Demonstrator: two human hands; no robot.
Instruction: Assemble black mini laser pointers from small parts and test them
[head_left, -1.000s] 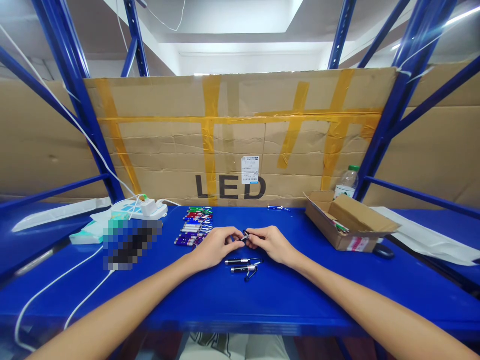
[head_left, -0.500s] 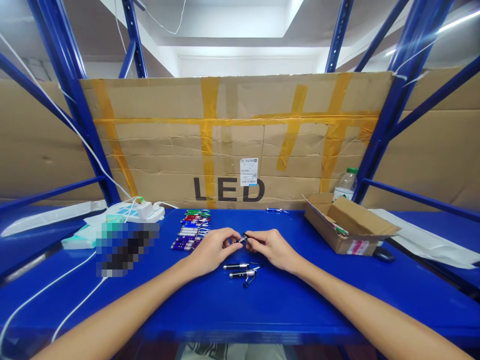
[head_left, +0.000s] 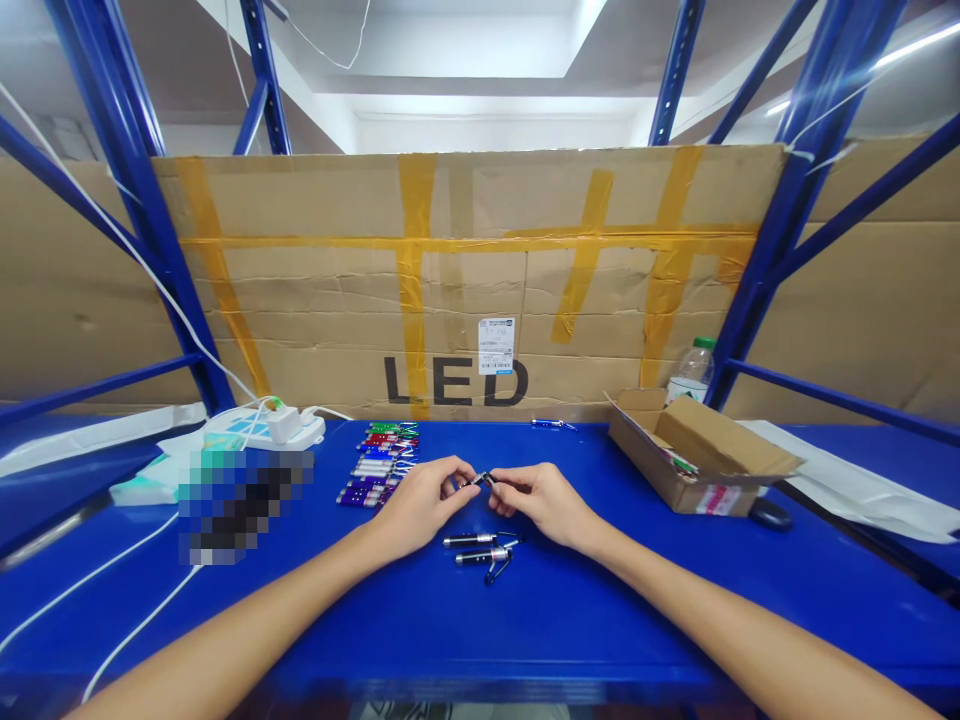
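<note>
Thumb and fingers of my left hand [head_left: 424, 503] pinch a small black-and-silver keychain flashlight [head_left: 481, 479] above the blue table. From the other side, my right hand [head_left: 551, 505] closes its fingertips on the dark strap or clip end of the same piece. My fingers cover most of it. Just below the hands lie two black keychain flashlights [head_left: 474, 557], side by side, their clips pointing right. Left of my left hand runs a column of flashlights [head_left: 375, 468] in green, red, blue, silver and purple, partly behind that hand.
A single blue flashlight [head_left: 547, 423] lies at the back by the cardboard wall [head_left: 337, 330]. At right stand an open cardboard box [head_left: 656, 462], a bottle [head_left: 690, 372] and a black object [head_left: 770, 515]. A power strip [head_left: 300, 432] and white cables occupy the left.
Both hands keep hold of the black flashlight, with only a slight shift of the fingers and of the piece. The view has moved a little; the lying flashlights look unmoved.
</note>
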